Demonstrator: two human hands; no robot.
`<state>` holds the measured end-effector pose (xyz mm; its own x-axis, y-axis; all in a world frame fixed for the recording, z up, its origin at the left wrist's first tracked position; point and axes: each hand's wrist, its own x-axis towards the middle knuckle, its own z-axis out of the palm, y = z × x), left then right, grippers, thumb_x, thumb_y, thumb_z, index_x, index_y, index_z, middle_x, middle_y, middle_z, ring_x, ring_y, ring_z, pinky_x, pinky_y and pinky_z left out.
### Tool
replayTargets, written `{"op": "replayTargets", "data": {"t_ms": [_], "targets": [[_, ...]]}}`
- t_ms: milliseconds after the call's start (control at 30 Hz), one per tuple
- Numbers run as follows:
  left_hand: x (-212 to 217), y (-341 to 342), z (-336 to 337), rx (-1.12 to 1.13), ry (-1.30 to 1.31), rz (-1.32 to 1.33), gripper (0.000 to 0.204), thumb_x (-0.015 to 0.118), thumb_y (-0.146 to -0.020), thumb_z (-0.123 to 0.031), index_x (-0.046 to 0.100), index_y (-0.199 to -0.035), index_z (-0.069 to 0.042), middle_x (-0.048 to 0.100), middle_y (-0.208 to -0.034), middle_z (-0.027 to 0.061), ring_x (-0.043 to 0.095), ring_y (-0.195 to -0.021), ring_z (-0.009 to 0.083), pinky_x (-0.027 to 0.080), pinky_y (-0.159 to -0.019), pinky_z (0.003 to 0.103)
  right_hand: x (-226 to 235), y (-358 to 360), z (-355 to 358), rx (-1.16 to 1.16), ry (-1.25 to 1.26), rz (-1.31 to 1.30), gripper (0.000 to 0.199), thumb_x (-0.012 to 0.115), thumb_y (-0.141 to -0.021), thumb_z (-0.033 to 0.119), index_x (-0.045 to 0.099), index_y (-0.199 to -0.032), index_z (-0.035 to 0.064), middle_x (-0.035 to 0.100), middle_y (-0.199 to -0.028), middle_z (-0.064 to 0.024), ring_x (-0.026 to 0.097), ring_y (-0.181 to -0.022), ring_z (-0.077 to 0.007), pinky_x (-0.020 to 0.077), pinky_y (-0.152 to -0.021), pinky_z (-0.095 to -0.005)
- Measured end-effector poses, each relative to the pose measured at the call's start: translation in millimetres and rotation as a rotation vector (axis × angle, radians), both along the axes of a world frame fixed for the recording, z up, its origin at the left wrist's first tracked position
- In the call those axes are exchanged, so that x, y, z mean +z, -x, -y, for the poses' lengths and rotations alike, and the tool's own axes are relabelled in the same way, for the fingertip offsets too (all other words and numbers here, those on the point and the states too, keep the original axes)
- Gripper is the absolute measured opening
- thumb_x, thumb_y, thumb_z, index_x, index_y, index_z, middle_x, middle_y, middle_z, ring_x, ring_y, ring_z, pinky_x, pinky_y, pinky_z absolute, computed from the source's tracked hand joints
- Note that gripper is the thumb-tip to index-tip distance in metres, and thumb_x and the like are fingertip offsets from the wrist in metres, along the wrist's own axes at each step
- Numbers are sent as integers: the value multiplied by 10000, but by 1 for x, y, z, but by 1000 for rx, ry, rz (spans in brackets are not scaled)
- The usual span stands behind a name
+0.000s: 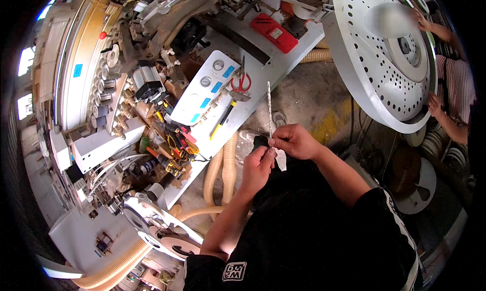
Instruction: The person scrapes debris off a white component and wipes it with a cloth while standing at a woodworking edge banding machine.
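In front of my chest both hands are together on a long, thin, pale strip-like piece that stands up toward the workbench. My left hand pinches it low down, thumb uppermost. Just above, my right hand has its fingers closed on the same piece. A flat whitish end sticks out below the fingers; whether it belongs to the strip I cannot tell. On the bench edge nearby lie red-handled scissors and a hammer-like tool with a yellow and black handle.
The white bench carries a panel with gauges, a red case and several hand tools. Ribbed hoses hang below. To the right, another person's hands touch a large perforated white disc.
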<state>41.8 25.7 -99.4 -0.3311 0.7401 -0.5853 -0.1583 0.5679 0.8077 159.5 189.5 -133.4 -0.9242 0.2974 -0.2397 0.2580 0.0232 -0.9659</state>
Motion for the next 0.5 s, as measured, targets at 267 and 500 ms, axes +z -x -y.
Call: {"op": "replayTargets", "data": {"t_ms": [267,500], "targets": [[5,-4,6,376,-114,811,287,507,-1071,-291,586,-942,-48,515,-668,23,444,-549,116,366,-515,255,-1,-4,-3,-200,342,60,328,629,-1008,262,640,-808,2,614,-782,-19,550,-748,-99,464,-655,-311],[11,-2,3,240,-49,559,304,494,-1081,-293,597,-934,-47,538,-690,2,460,-564,80,370,-522,229,18,2,-4,-51,197,-38,271,704,-965,246,683,-860,-2,683,-807,-74,619,-727,-149,492,-661,-349]]}}
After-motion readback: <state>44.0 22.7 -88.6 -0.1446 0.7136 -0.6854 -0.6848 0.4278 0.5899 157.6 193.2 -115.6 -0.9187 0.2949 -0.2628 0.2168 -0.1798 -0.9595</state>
